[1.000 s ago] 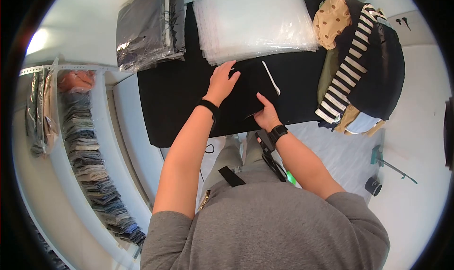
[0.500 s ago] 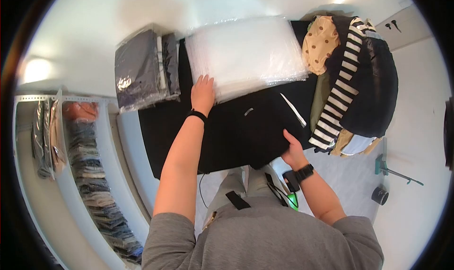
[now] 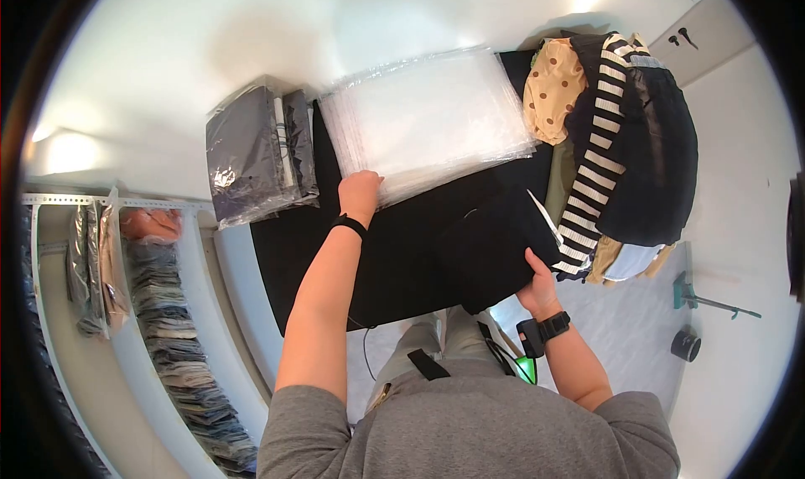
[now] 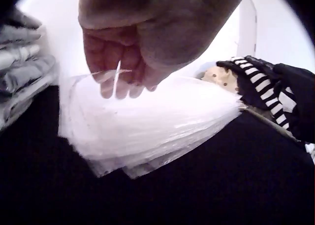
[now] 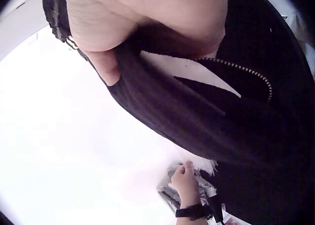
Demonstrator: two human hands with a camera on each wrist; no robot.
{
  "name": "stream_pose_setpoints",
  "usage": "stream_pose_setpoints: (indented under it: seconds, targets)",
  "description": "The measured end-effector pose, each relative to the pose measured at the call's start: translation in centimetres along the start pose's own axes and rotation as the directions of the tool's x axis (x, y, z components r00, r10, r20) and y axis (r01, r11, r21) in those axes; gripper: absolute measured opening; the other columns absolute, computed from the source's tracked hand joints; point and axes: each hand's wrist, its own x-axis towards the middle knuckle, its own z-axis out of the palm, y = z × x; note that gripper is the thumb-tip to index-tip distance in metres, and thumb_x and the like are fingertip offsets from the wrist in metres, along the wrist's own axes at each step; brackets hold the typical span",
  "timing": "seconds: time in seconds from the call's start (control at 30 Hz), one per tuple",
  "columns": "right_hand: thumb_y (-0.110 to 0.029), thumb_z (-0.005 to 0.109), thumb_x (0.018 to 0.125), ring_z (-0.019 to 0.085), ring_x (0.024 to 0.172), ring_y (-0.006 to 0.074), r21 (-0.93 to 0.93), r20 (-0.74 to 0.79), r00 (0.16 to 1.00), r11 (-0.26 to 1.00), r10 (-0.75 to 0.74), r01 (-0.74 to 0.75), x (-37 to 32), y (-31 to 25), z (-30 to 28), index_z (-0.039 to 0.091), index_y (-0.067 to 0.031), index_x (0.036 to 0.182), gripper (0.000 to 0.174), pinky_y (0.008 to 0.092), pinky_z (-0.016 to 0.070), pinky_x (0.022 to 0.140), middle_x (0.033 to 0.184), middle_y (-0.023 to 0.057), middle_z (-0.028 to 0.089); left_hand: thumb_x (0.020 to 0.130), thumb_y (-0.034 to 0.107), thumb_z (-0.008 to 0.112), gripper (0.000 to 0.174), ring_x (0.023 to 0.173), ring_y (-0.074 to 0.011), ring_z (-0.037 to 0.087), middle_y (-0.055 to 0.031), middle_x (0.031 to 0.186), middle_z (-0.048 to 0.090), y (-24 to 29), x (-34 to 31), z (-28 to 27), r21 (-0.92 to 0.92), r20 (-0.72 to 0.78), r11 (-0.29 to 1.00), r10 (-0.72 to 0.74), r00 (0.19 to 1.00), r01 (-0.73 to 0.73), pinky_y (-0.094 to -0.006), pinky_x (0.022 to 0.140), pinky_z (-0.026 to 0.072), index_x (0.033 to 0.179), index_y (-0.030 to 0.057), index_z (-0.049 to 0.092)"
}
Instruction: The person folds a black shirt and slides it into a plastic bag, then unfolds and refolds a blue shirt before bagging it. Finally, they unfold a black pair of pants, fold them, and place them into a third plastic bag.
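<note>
In the head view my left hand (image 3: 360,195) is at the near left corner of a stack of clear plastic bags (image 3: 428,118). The left wrist view shows that hand's fingers (image 4: 129,89) curled over the bags (image 4: 147,116), pinching thin film, with a narrow white line across them. My right hand (image 3: 539,293) holds the near right part of a black garment (image 3: 495,248). Seen from the right wrist, the thumb and fingers grip the dark cloth (image 5: 172,106), which gapes open beside a metal zip (image 5: 241,67). A white strip (image 3: 544,216) lies by the garment's right side.
Bagged dark clothes (image 3: 247,152) stand at the table's back left. Loose clothes, with a striped sleeve (image 3: 597,156) and spotted cloth (image 3: 555,89), are piled on the right. Shelves of folded, bagged clothes (image 3: 180,328) are at the far left.
My left hand has moved from the black cloth left to the bags' corner, and its fingers have curled. My right hand has moved right and lifted part of the black garment.
</note>
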Motion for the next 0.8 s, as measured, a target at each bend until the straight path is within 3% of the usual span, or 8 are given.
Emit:
stream_pose_setpoints:
  seconds: [0.2, 0.27, 0.3, 0.4, 0.5, 0.6, 0.67, 0.8]
  targets:
    - [-0.024, 0.056, 0.089, 0.054, 0.111, 0.0257, 0.037, -0.054, 0.987, 0.987, -0.154, 0.156, -3.7, -2.0, -0.5, 0.052, -0.0026, 0.122, 0.04, 0.0392, 0.0406, 0.098, 0.122, 0.0098, 0.056, 0.079, 0.013, 0.053, 0.018, 0.064, -0.0338, 0.064, -0.0179, 0.068, 0.063, 7.6, -3.9, -3.5, -0.041, 0.25, 0.999, 0.019, 0.968, -0.009, -0.0434, 0.058, 0.0517, 0.069, 0.0044, 0.066]
    - [-0.025, 0.057, 0.088, 0.054, 0.111, 0.0262, 0.013, -0.09, 0.972, 0.976, -0.216, 0.218, -4.9, -3.0, -1.2, 0.053, -0.0031, 0.122, 0.041, 0.0405, 0.0407, 0.098, 0.122, 0.0102, 0.057, 0.081, 0.019, 0.055, 0.025, 0.069, -0.0372, 0.063, -0.0206, 0.072, 0.064, 11.2, -4.8, -4.5, -0.235, 0.325, 0.967, -0.014, 0.946, 0.095, -0.046, 0.063, 0.0509, 0.069, -0.0004, 0.065]
    - [-0.025, 0.057, 0.088, 0.054, 0.111, 0.0264, 0.024, -0.081, 0.963, 0.966, -0.256, 0.259, -5.6, -3.6, -1.2, 0.053, -0.0031, 0.122, 0.041, 0.0407, 0.0407, 0.098, 0.122, 0.0102, 0.057, 0.084, 0.027, 0.056, 0.033, 0.075, -0.0393, 0.062, -0.0204, 0.073, 0.064, 12.5, -5.1, -5.1, -0.377, 0.337, 0.925, 0.091, 0.937, 0.046, -0.0453, 0.068, 0.0502, 0.074, -0.0025, 0.065]
    - [-0.026, 0.056, 0.088, 0.055, 0.11, 0.0267, 0.039, -0.089, 0.94, 0.942, -0.33, 0.334, -7.4, -4.7, -1.7, 0.053, -0.0034, 0.121, 0.04, 0.0412, 0.0412, 0.097, 0.119, 0.01, 0.059, 0.088, 0.024, 0.055, 0.028, 0.092, -0.0353, 0.061, -0.0197, 0.094, 0.065, 14.9, -6.1, -5.0, -0.893, 0.265, 0.435, 0.299, 0.917, 0.116, -0.0387, 0.082, 0.0471, 0.099, 0.0002, 0.064]
    - [-0.026, 0.057, 0.088, 0.055, 0.109, 0.0271, 0.056, -0.128, 0.931, 0.935, -0.342, 0.351, -7.9, -5.8, -4.1, 0.053, -0.0034, 0.121, 0.04, 0.0408, 0.0417, 0.097, 0.119, 0.01, 0.059, 0.085, 0.015, 0.055, 0.024, 0.105, -0.0358, 0.054, -0.0202, 0.108, 0.06, 13.0, -6.8, -1.6, -0.804, 0.068, 0.587, 0.242, 0.968, -0.091, -0.04, 0.089, 0.0442, 0.103, -0.0001, 0.06]
    - [-0.026, 0.058, 0.087, 0.056, 0.107, 0.0268, 0.064, -0.152, 0.933, 0.939, -0.326, 0.339, -8.2, -5.6, -5.1, 0.053, -0.0032, 0.12, 0.04, 0.0404, 0.0417, 0.096, 0.118, 0.0101, 0.059, 0.083, 0.019, 0.06, 0.048, 0.126, -0.0348, 0.037, -0.0187, 0.138, 0.037, 8.9, -8.4, -0.5, -0.294, 0.085, 0.932, 0.245, 0.966, -0.211, -0.0443, 0.1, 0.0348, 0.126, 0.0038, 0.047]
    - [-0.025, 0.059, 0.086, 0.056, 0.107, 0.0263, 0.051, -0.151, 0.94, 0.947, -0.307, 0.317, -8.3, -5.0, -4.8, 0.054, -0.003, 0.12, 0.04, 0.0401, 0.0417, 0.096, 0.118, 0.0105, 0.059, 0.085, 0.03, 0.059, 0.058, 0.133, -0.0336, 0.029, -0.0183, 0.144, 0.03, 6.6, -10.4, 0.7, -0.093, 0.133, 0.977, 0.204, 0.97, -0.192, -0.0476, 0.103, 0.0301, 0.134, 0.0059, 0.04]
    - [-0.023, 0.06, 0.086, 0.057, 0.106, 0.0262, 0.069, -0.143, 0.956, 0.961, -0.255, 0.267, -8.1, -3.7, -4.9, 0.054, -0.0031, 0.12, 0.04, 0.0396, 0.0421, 0.096, 0.118, 0.0107, 0.059, 0.085, 0.043, 0.055, 0.067, 0.134, -0.0334, 0.027, -0.0191, 0.146, 0.027, 6.5, -13.5, 2.2, -0.07, 0.259, 0.99, 0.134, 0.957, -0.12, -0.0487, 0.104, 0.028, 0.137, 0.0046, 0.037]
